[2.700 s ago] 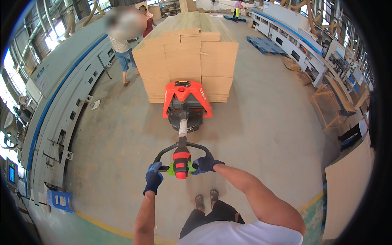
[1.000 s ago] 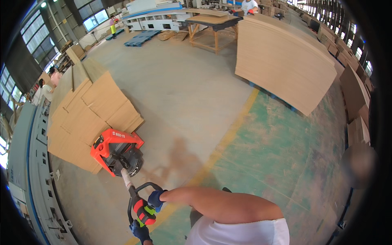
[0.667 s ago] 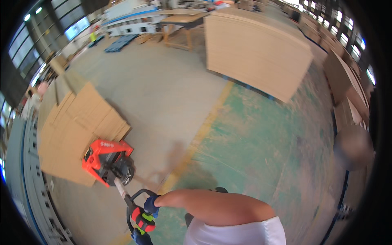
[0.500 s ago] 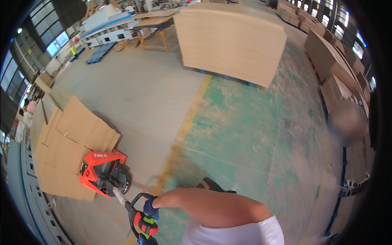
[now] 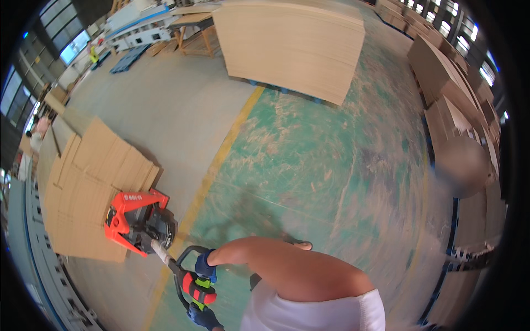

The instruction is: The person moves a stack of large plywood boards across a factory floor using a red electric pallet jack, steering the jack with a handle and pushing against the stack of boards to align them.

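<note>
The pallet jack [image 5: 138, 220] sits at the lower left of the frame, up and to the left of my hands, with its orange body pushed against the stack of flat brown boards [image 5: 91, 193] that fills the left side. Its long axis runs on a slant: from the loop handle [image 5: 190, 281] at the lower middle, up along the pale tiller bar [image 5: 160, 254] to the orange housing, and on under the boards toward the upper left. My right hand [image 5: 205, 266], in a blue glove, is curled tight over the upper side of the loop, fingers wrapped round the black tube, with my bare forearm crossing the frame from the lower right. My left hand [image 5: 203, 318], gloved the same way, is at the lower end of the loop near the bottom edge; it looks closed on the bar too, though part of it is cut off and I cannot tell the grip for sure. The right hand is the nearer of the two to the jack's body. Between them sits the red and green control block [image 5: 197, 288]. A yellow floor line [image 5: 221, 160] runs from the jack's wheel side up toward a big pale stack of sheets [image 5: 292, 49] at the top middle, well apart from me, and the green painted floor [image 5: 342, 165] spreads to the right.
</note>
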`<state>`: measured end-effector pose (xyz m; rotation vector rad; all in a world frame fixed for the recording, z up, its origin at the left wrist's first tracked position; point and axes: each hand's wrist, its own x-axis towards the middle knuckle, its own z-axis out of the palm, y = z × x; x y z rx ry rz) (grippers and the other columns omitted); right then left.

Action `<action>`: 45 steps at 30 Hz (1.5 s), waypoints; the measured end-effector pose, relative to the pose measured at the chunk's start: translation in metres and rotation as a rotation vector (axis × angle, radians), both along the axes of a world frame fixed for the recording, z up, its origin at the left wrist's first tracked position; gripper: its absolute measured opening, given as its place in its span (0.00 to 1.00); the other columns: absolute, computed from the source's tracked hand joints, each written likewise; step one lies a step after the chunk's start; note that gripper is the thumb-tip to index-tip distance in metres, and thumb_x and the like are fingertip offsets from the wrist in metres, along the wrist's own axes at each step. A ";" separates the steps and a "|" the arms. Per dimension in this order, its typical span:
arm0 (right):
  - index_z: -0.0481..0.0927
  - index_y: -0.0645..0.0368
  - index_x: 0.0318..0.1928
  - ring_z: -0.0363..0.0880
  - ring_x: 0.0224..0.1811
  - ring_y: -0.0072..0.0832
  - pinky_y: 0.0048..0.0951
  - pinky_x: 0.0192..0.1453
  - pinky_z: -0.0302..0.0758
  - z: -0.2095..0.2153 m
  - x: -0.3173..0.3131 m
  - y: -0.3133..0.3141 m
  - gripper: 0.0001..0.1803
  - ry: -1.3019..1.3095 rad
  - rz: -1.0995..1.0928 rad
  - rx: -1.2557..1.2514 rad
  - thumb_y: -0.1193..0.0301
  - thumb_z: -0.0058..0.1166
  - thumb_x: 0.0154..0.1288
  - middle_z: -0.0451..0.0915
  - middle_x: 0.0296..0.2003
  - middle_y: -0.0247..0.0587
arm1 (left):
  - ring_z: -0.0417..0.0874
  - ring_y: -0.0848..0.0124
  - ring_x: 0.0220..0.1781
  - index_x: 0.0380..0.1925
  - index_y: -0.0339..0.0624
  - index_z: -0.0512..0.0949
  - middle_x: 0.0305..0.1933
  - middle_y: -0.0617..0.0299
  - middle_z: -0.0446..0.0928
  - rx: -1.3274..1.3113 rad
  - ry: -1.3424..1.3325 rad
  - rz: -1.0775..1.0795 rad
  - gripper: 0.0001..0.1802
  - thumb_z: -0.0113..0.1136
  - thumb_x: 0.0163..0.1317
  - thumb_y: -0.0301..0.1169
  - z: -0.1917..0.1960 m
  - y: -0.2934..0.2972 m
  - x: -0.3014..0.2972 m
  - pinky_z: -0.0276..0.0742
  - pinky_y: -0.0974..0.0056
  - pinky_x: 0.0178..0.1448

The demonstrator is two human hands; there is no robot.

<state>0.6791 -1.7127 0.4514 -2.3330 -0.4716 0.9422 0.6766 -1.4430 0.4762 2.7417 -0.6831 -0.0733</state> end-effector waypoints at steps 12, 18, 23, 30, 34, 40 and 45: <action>0.82 0.51 0.42 0.79 0.43 0.43 0.40 0.47 0.74 0.031 0.005 -0.011 0.26 0.019 -0.005 0.035 0.49 0.64 0.46 0.82 0.38 0.45 | 0.76 0.54 0.45 0.35 0.39 0.78 0.35 0.55 0.79 -0.004 0.084 0.075 0.15 0.60 0.43 0.22 0.008 -0.008 0.020 0.72 0.56 0.51; 0.82 0.53 0.43 0.79 0.44 0.43 0.40 0.48 0.74 0.039 0.012 -0.011 0.26 0.059 -0.021 0.031 0.50 0.64 0.47 0.82 0.38 0.45 | 0.75 0.53 0.41 0.30 0.41 0.76 0.30 0.55 0.76 -0.066 0.050 0.064 0.13 0.57 0.40 0.18 0.023 -0.010 0.026 0.70 0.55 0.51; 0.82 0.52 0.41 0.80 0.42 0.43 0.40 0.46 0.74 0.047 0.016 -0.014 0.25 0.056 -0.041 0.061 0.49 0.64 0.47 0.83 0.37 0.45 | 0.75 0.53 0.47 0.28 0.43 0.76 0.32 0.58 0.77 -0.032 0.135 0.084 0.13 0.59 0.39 0.19 0.030 -0.008 0.035 0.68 0.54 0.54; 0.80 0.50 0.40 0.80 0.40 0.41 0.40 0.44 0.74 0.075 0.016 -0.020 0.24 0.110 -0.071 0.050 0.48 0.64 0.47 0.83 0.36 0.42 | 0.73 0.46 0.53 0.30 0.44 0.78 0.35 0.56 0.78 -0.002 0.094 0.093 0.10 0.60 0.44 0.23 0.046 -0.009 0.042 0.65 0.48 0.58; 0.80 0.50 0.39 0.80 0.40 0.41 0.40 0.44 0.74 0.106 0.019 -0.030 0.25 0.120 -0.087 0.054 0.47 0.64 0.46 0.83 0.35 0.42 | 0.70 0.46 0.58 0.33 0.45 0.79 0.38 0.58 0.78 -0.006 0.124 0.138 0.13 0.59 0.44 0.24 0.069 -0.015 0.041 0.61 0.47 0.62; 0.80 0.49 0.39 0.81 0.40 0.43 0.40 0.45 0.74 0.133 0.026 -0.051 0.26 0.161 -0.092 0.065 0.45 0.65 0.46 0.83 0.34 0.43 | 0.66 0.46 0.63 0.36 0.47 0.79 0.45 0.59 0.77 0.053 0.162 0.189 0.15 0.59 0.43 0.24 0.122 -0.042 0.046 0.58 0.46 0.63; 0.81 0.47 0.40 0.81 0.40 0.43 0.41 0.45 0.75 0.156 0.046 -0.065 0.24 0.231 -0.039 0.056 0.46 0.63 0.47 0.83 0.35 0.44 | 0.67 0.47 0.63 0.38 0.47 0.79 0.48 0.58 0.76 0.056 0.109 0.216 0.17 0.60 0.44 0.25 0.146 -0.055 0.054 0.60 0.47 0.63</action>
